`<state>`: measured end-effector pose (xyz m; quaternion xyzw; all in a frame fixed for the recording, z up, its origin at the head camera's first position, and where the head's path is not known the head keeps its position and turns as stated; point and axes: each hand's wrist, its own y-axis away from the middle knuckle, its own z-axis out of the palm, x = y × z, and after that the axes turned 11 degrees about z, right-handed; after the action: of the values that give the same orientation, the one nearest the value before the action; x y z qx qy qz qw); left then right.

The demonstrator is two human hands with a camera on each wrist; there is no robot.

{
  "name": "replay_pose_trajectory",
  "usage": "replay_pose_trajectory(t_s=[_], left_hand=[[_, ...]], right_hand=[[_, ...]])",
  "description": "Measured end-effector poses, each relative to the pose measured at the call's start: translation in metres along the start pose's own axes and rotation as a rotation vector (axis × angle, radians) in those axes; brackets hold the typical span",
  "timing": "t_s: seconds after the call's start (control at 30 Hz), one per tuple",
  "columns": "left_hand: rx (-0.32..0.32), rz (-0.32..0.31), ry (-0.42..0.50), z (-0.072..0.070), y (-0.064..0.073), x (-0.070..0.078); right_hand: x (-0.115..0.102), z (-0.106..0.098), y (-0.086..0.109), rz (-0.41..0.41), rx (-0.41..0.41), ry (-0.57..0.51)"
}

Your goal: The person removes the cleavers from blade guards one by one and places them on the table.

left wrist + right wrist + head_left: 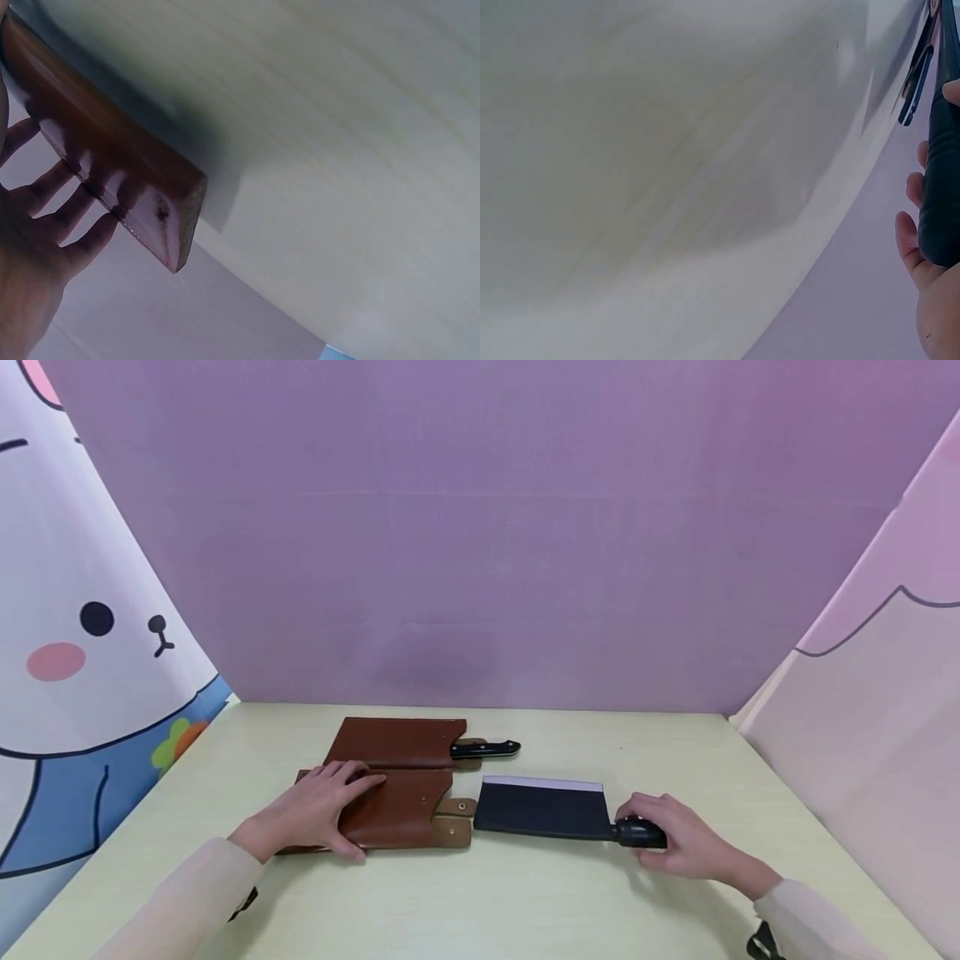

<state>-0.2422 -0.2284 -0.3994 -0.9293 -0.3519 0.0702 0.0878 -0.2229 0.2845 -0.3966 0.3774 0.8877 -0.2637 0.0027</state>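
Observation:
In the head view, my left hand (318, 806) rests over the nearer brown leather knife sheath (401, 810), fingers spread across it and thumb by its near edge. The left wrist view shows the fingers of my left hand (45, 225) extended, their tips against the sheath (112, 142). To the right, my right hand (678, 839) grips the black handle of a cleaver (543, 808). Its wide dark blade has a silvery edge on the far side and points left, its end right by the sheath's strapped opening. The right wrist view shows the cleaver handle (943, 180) within curled fingers.
Behind the nearer sheath lies a second brown sheath (397, 742), with a black-handled knife (487, 749) sticking out to the right. Everything is on a pale wooden table (480, 910). A purple backdrop (480, 543) stands behind, with printed cloth panels (97, 710) at the sides.

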Motion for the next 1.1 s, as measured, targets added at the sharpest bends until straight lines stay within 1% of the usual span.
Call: replay_pose_trajectory(t_s=[0.1, 0.33, 0.5, 0.63, 0.93, 1.1], left_hand=[[-0.004, -0.002, 0.008, 0.001, -0.001, 0.000], [0.006, 0.025, 0.023, 0.003, -0.003, 0.002], [0.008, 0.027, 0.035, 0.005, -0.004, 0.002], [-0.006, 0.020, 0.053, 0.007, -0.005, 0.002], [-0.022, 0.027, 0.098, 0.007, -0.005, 0.001], [-0.052, 0.013, 0.117, 0.009, -0.005, -0.001]], right_hand=[[0.001, -0.002, 0.003, 0.001, 0.006, -0.011], [0.005, -0.006, 0.011, 0.008, 0.009, -0.010], [0.008, -0.009, 0.014, 0.002, 0.006, -0.011], [0.009, -0.011, 0.017, 0.002, -0.003, -0.018], [0.007, -0.013, 0.019, -0.005, -0.010, -0.025], [0.008, -0.012, 0.019, -0.005, -0.010, -0.008]])
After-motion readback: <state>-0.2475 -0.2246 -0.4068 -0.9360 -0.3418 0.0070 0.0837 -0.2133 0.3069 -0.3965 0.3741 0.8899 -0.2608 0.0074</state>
